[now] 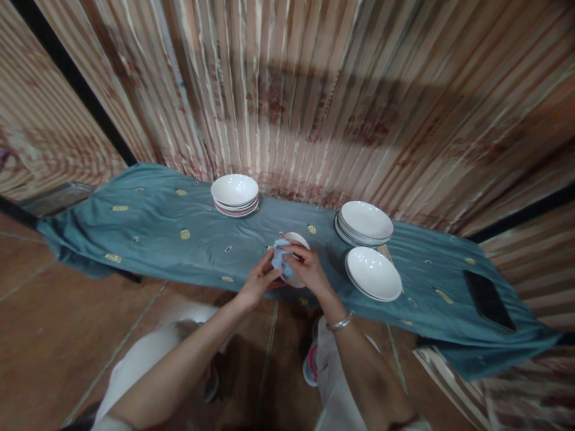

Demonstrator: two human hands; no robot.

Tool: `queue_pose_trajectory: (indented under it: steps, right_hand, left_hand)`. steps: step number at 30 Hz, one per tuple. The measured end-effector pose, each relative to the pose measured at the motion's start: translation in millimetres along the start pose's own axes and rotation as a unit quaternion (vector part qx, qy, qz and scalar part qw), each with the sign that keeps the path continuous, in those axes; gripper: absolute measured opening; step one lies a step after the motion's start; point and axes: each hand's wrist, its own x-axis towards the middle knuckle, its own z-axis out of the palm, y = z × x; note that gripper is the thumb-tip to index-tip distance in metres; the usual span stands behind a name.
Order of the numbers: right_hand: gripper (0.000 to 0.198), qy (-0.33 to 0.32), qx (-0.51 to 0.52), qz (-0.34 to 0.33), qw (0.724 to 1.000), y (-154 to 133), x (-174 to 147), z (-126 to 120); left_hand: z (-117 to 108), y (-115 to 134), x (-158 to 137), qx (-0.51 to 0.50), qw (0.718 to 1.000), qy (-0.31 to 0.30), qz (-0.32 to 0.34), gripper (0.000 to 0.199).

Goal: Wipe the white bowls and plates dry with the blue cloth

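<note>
Close above the table's front edge, a white bowl [298,239] with a red rim is tilted between my hands. My left hand [259,280] grips its left side, with fingertips touching a crumpled light-blue cloth [279,254]. Bent over the bowl, my right hand [307,264] pinches the cloth against the bowl's rim and inside. Both hands partly hide the bowl. To the right stand a stack of white bowls [374,273] and, behind it, a taller stack of white bowls [367,221]. Another bowl stack [234,190], with a red-edged one in it, sits at the back left.
A teal cloth with yellow pineapple prints covers the long table [157,221]. A dark flat phone-like device [489,299] lies at the right. Behind hangs a striped curtain [287,102]. Dark posts [81,84] flank the table, and a clear tray [63,196] is at far left.
</note>
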Motion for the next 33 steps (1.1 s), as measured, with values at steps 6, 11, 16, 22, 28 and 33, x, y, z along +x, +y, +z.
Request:
queue_pose_trajectory:
  steps: [6, 11, 16, 22, 28, 33]
  right_hand:
    - [0.015, -0.048, 0.068, 0.112, 0.990, -3, -4, -7]
    - [0.023, -0.083, 0.126, 0.212, 0.966, -2, -9, -12]
    - [0.030, -0.139, 0.137, 0.214, 0.957, -5, -14, -18]
    - [0.023, -0.192, 0.052, 0.143, 0.969, 3, -16, -23]
    - [0.017, -0.192, -0.153, 0.038, 0.969, 11, -22, -32]
    - [0.033, -0.127, -0.340, 0.013, 0.932, 16, -29, -36]
  left_hand:
    - [-4, 0, 2, 0.000, 1.000, -0.024, -0.004, 0.088]
    - [-3, 2, 2, -0.011, 1.000, -0.026, -0.012, 0.093]
    - [0, 8, -3, -0.018, 1.000, -0.016, -0.017, 0.085]
    - [1, 12, -5, -0.018, 1.000, -0.020, -0.014, 0.076]
    - [4, 12, -4, -0.003, 1.000, -0.017, -0.007, 0.087]
    - [5, 12, -3, -0.005, 1.000, 0.015, -0.002, 0.099]
